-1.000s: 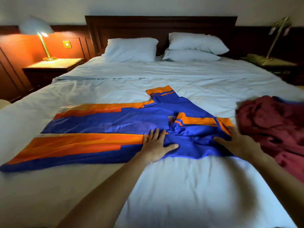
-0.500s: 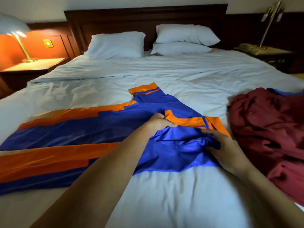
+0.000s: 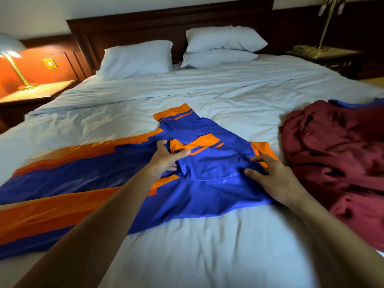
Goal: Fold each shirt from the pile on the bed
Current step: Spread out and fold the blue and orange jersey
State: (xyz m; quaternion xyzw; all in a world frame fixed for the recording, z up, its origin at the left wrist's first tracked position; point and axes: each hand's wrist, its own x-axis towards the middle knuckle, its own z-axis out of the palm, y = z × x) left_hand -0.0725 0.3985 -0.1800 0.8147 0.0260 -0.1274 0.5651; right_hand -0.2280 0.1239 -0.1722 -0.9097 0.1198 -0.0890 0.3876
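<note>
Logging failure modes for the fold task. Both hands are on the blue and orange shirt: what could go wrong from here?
1. The blue and orange shirt is bunched up between the left hand and the right hand, which both grip it. Folding it like this would probably lock in creases.
2. The maroon pile lies close beside the right hand. Fabric swung that way might land on it or drag it along.

left hand (image 3: 168, 157) changed from flat pressing to gripping the blue-orange shirt (image 3: 207, 169); fabric now lifted and bunched between it and right hand (image 3: 268, 175).
</note>
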